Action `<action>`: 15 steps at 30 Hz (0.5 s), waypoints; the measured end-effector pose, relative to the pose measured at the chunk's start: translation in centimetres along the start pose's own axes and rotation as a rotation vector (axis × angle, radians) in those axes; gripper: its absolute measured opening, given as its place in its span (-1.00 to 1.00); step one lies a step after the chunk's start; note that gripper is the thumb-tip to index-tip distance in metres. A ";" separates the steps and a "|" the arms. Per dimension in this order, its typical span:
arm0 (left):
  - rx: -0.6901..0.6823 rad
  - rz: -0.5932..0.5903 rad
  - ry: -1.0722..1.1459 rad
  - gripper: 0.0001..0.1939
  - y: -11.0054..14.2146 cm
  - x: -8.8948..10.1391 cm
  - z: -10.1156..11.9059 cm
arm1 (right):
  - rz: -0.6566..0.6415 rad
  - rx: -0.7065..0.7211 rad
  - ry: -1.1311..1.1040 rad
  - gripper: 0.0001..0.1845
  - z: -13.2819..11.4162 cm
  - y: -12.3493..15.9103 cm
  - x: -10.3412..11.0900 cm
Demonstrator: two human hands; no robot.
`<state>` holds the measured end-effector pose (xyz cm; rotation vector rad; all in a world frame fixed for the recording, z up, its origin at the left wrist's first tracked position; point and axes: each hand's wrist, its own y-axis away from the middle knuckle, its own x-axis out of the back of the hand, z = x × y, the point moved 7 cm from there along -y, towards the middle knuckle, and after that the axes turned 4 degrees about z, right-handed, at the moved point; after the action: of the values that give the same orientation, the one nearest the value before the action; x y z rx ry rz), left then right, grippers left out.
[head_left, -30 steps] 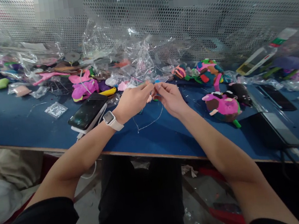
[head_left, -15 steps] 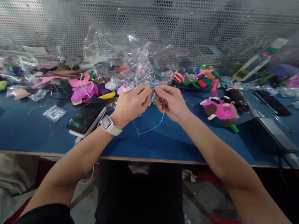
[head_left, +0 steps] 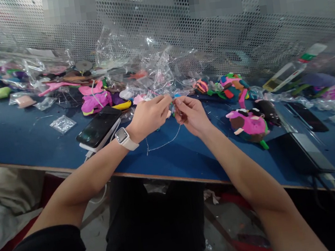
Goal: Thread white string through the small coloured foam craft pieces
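My left hand point(head_left: 149, 114), with a white smartwatch point(head_left: 123, 136) on the wrist, is pinched shut above the blue table point(head_left: 35, 143). My right hand point(head_left: 191, 113) is pinched shut close beside it, fingertips almost meeting. Between them runs a thin clear thread point(head_left: 163, 143) that hangs in a loop down to the table. A small pale and blue piece shows between the fingertips, too small to name.
A phone on a white power bank point(head_left: 99, 127) lies left of my hands. A pink and brown plush toy point(head_left: 248, 123) and a black one point(head_left: 267, 111) lie to the right, with a dark tablet point(head_left: 306, 149). Clear plastic bags point(head_left: 145, 69) and coloured felt pieces crowd the back.
Both hands stay pinched together on the thread. The hanging loop has shifted slightly left and the view has moved a little.
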<state>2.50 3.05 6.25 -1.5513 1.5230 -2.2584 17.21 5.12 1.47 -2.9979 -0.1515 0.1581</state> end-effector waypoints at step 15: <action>-0.085 0.104 -0.011 -0.68 0.3 0.2 0.0 | 0.017 0.188 0.091 -0.51 -1.9 0.3 0.4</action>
<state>2.25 2.86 6.19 -1.4638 1.6756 -2.1534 17.81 4.65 3.27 -2.8130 -0.0952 0.0357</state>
